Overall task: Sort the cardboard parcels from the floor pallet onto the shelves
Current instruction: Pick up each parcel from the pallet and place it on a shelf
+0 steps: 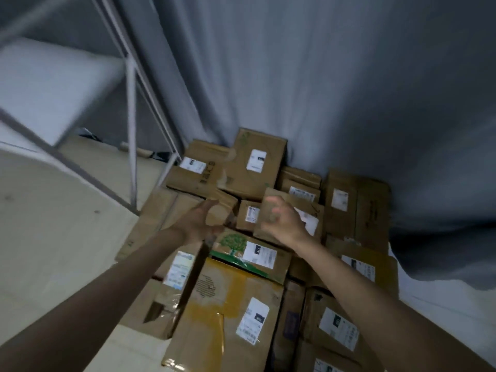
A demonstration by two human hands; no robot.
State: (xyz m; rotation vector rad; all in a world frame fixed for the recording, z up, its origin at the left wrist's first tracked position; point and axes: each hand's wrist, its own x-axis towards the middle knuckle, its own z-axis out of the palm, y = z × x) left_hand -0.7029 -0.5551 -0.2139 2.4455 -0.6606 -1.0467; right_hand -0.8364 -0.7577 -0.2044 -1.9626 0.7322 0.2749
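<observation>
Several cardboard parcels with white labels lie heaped on the floor against a grey curtain. Both my arms stretch out over the heap. My left hand is open, fingers straight, hovering above a flat brown parcel. My right hand hangs with loosely curled fingers and holds nothing, just above a tilted parcel with a white label. Below my hands lies a parcel with a green tree print, and nearer me a yellow-stained parcel. The picture is blurred by motion.
A white metal shelf rack stands at the left, its shelf board bare. The grey curtain hangs behind and to the right of the heap. Pale floor spreads at the left.
</observation>
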